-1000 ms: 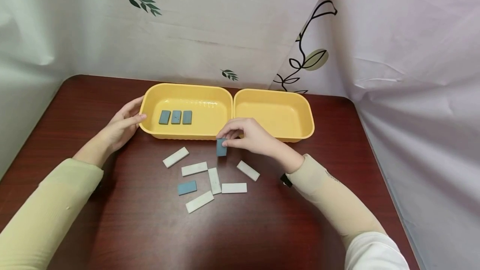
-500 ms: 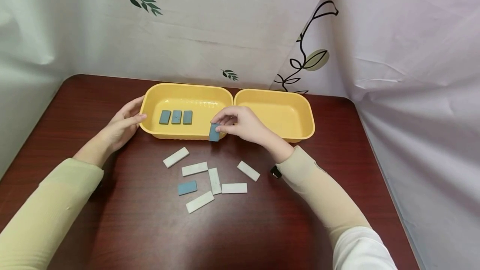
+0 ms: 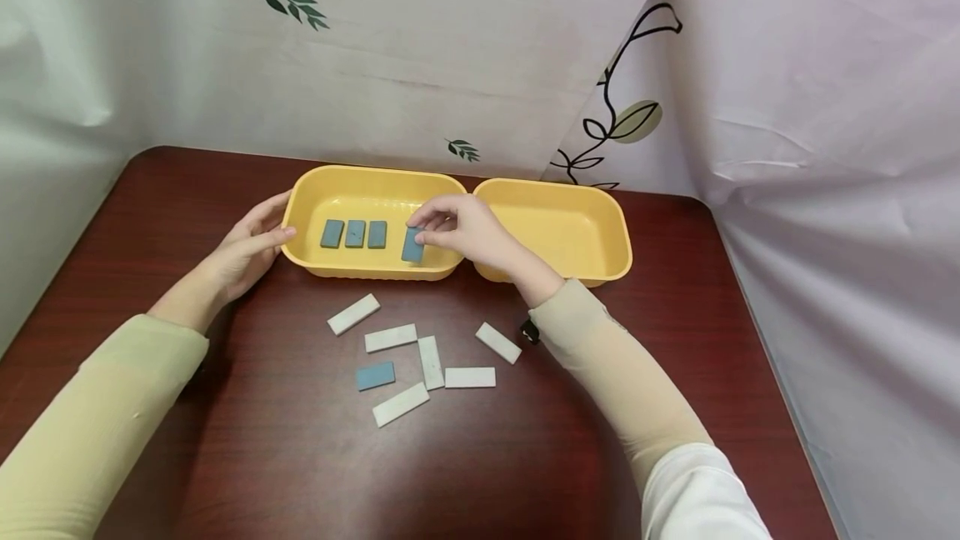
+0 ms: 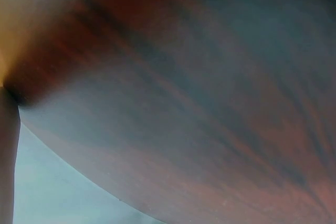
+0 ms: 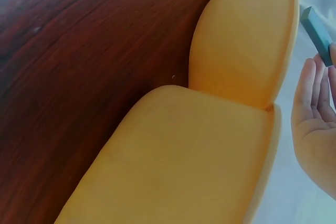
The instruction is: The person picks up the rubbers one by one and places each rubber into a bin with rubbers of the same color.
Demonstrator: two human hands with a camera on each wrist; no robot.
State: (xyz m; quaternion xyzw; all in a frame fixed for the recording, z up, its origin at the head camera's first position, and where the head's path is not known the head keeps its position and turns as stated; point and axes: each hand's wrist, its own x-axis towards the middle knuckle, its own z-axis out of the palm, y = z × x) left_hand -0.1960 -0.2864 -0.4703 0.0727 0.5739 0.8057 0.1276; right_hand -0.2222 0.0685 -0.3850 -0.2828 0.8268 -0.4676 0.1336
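My right hand [image 3: 468,232] pinches a blue-grey rectangular tile [image 3: 412,245] between thumb and fingertips, over the right part of the left yellow tray [image 3: 375,272]. The right wrist view shows this tile [image 5: 316,32] raised above the trays' rims in the right hand [image 5: 315,114]. Three similar tiles [image 3: 356,234] lie in a row on that tray's floor. At the tray's left end my left hand [image 3: 251,247] grips the wall, thumb at the rim and fingers along the outside. The left wrist view is blurred and shows mostly tabletop [image 4: 210,145].
A second yellow tray [image 3: 551,232] stands against the first on its right. In front of them, several white tiles [image 3: 469,377] and one blue-grey tile [image 3: 375,376] lie scattered on the dark red table [image 3: 480,473]. A patterned curtain [image 3: 390,65] hangs behind.
My right hand has carried the pinched tile from in front of the trays up and leftward, over the left tray's rim. The left hand has stayed at the tray's end.
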